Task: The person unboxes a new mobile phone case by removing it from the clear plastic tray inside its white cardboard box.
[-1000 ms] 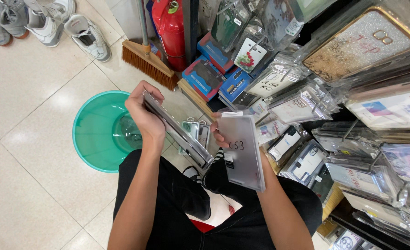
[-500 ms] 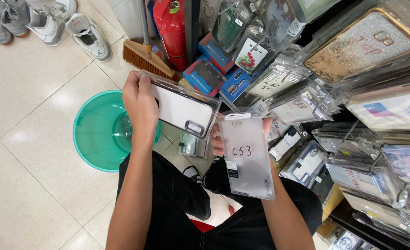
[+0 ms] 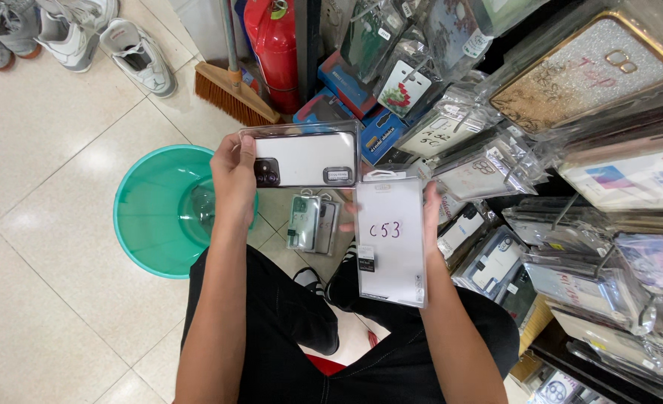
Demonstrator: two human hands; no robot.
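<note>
The left hand point(image 3: 234, 176) holds a clear phone case point(image 3: 301, 155) sideways by its left end, just above and left of the white flat package point(image 3: 390, 243). The right hand point(image 3: 430, 213) holds that tall package upright, with dark handwriting on its front and a small label below. Right of the package hang many bagged phone cases point(image 3: 489, 168); left of it sits a green basin point(image 3: 163, 209).

phone accessory shop, hanging packaged phone cases point(image 3: 496, 172)
</note>
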